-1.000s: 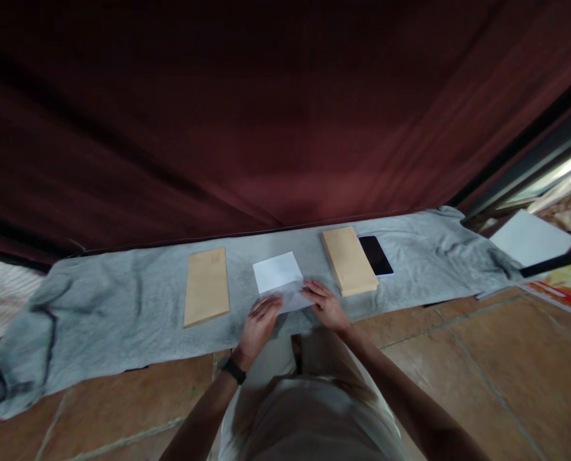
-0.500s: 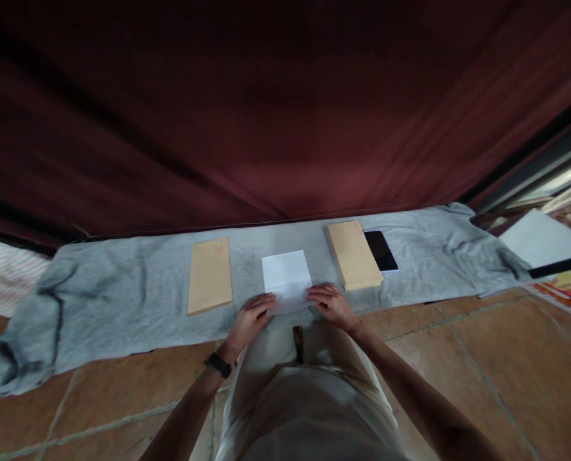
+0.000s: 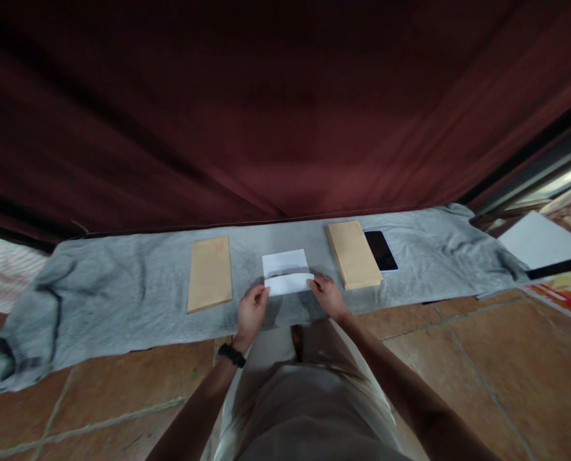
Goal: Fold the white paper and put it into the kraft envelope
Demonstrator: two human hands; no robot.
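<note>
While both hands pinch white paper sheet (image 3: 288, 274) curling, left hand (image 3: 251, 312), right hand (image 3: 328, 296), nubby grey cloth (image 3: 122, 288)

a tiled floor (image 3: 458, 358) carries a grey cloth (image 3: 122, 288); on the cloth lie a white sheet (image 3: 285, 264), brown envelopes at nine o'clock (image 3: 209, 273), an envelope stack (image 3: 353, 254) and phone (image 3: 380, 250) at three.

The white sheet of paper (image 3: 286, 271) lies on the grey cloth (image 3: 122, 288), its near edge lifted and folded over towards the far edge, casting a shadow.
</note>
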